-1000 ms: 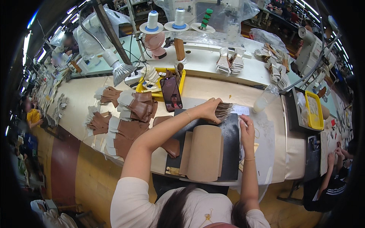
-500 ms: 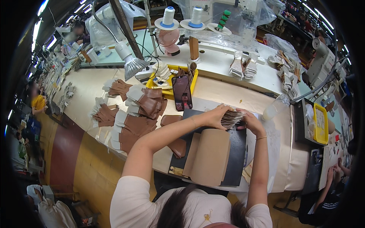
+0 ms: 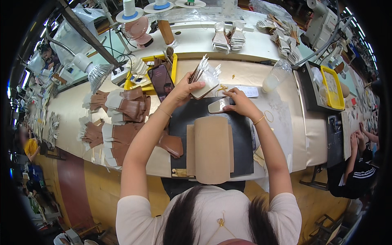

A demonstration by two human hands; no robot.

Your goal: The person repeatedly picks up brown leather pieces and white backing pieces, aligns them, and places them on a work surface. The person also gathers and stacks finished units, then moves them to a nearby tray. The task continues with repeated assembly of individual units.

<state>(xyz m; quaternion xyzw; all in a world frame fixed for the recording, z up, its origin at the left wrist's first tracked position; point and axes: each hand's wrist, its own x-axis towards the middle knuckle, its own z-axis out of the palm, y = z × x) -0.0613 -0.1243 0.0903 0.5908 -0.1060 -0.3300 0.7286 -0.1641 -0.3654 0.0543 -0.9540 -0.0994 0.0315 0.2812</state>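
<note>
We mark left hand (image 3: 184,90) closed round a stack of pale pieces (image 3: 209,81), jutting off its right; right hand (image 3: 241,103) pinches a single piece (image 3: 216,106) at its left, over black board (image 3: 243,141).

No legible text or signs

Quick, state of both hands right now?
Left hand: closed on a stack of pale pieces.
Right hand: closed on a single pale piece.
</note>
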